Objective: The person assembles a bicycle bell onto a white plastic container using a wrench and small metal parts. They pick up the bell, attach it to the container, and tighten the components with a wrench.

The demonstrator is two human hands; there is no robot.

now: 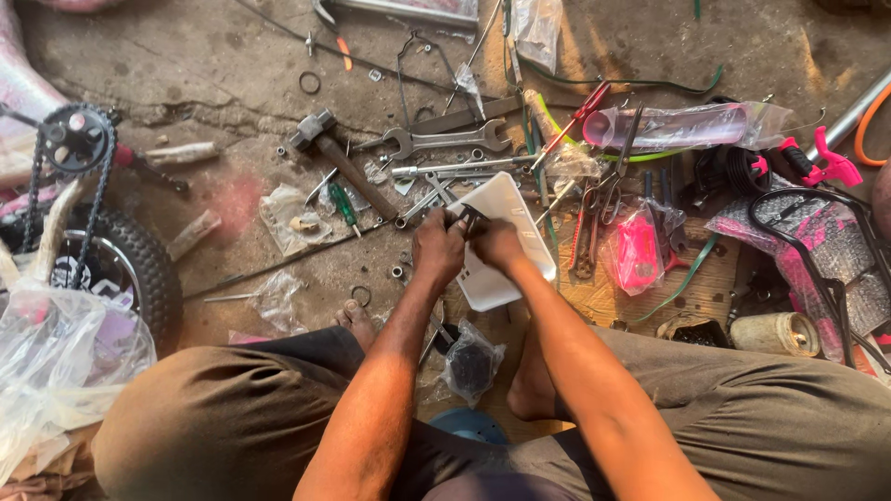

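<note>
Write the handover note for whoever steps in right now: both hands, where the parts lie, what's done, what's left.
Left hand and right hand meet over a white plastic panel, both pinching a small dark metal fitting at its near edge.
The panel lies tilted on the concrete floor, between the knees.
Wrenches and a hammer lie just beyond; small wheel with chain to the left.
Done: fitting is at the panel.
Left: whether it is fastened cannot be told; loose washers and nuts still lie about.

I see a plain white plate [506,209] under my hands, a green-handled screwdriver [344,203] and a grey steel spanner [445,141]. The wrapped parts [639,250] are bright pink, the tyre [139,264] black with knobbly tread.
</note>
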